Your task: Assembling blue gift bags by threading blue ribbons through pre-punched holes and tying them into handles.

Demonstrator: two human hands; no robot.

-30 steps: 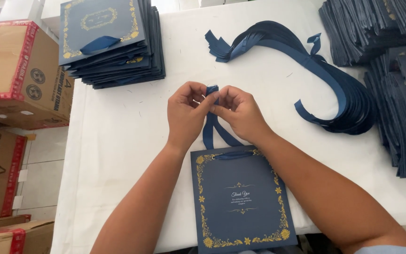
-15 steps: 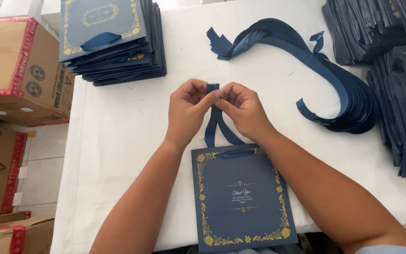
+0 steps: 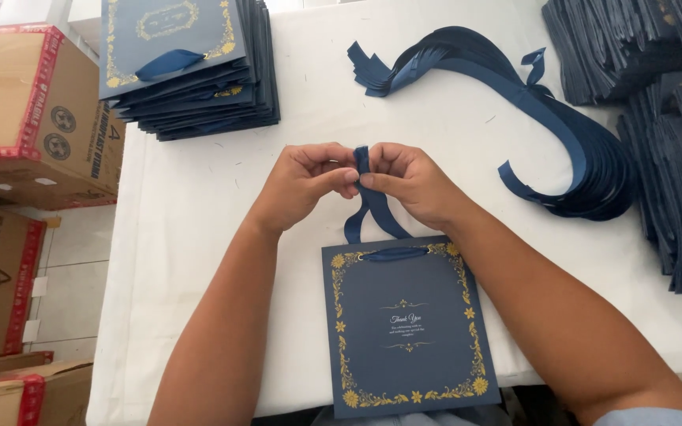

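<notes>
Left hand point(image 3: 305, 183) and right hand point(image 3: 408, 181) pinched the navy ribbon handle point(image 3: 372, 209) above one flat gift bag point(image 3: 408, 323); finished stack point(image 3: 187, 67) far left, loose ribbons point(image 3: 515, 95) unused.

Two hands point(image 3: 309, 183), one flat bag point(image 3: 409, 327) at 6 o'clock, three bag stacks point(image 3: 191, 75), maybe four boxes point(image 3: 29, 118), one ribbon bundle point(image 3: 546, 126).

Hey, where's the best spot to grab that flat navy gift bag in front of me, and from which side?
Grip the navy gift bag by a long side edge, near the top. It lies flat, and both hands, left hand and right hand, occupy the ribbon handle above it, so come in from the side.
</notes>
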